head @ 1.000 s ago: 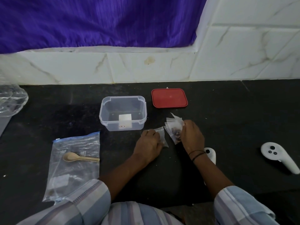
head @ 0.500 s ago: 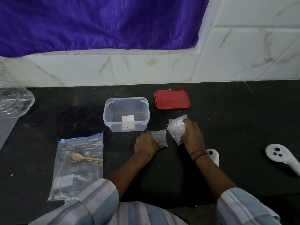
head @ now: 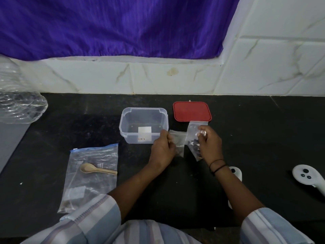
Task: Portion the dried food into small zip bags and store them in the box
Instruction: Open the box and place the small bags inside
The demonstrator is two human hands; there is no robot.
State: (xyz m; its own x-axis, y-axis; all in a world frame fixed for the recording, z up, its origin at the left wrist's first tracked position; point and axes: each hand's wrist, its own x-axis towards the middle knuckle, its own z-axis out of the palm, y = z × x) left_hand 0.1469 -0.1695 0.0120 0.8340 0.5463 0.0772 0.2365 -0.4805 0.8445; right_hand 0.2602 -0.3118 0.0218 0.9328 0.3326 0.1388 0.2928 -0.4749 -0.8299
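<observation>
My left hand (head: 162, 150) pinches a small clear zip bag (head: 179, 140) just right of the clear plastic box (head: 143, 113), which stands open with nothing in it but a label. My right hand (head: 210, 146) grips a bunch of small zip bags (head: 193, 136) with dark dried food in the lower part; they are lifted off the counter, in front of the red lid (head: 192, 111). A large zip bag (head: 91, 175) lies flat at the left with a wooden spoon (head: 96, 169) on top and a little dark food at its bottom end.
The black counter (head: 175, 191) meets a white tiled wall at the back. Crumpled clear plastic (head: 19, 106) sits at the far left. Two white controllers lie at the right, one (head: 309, 176) in the open and one (head: 235, 173) partly behind my right forearm.
Both hands have risen from the counter and moved toward the box. The right hand lifted its bunch of bags upright; the left hand lifted its single bag.
</observation>
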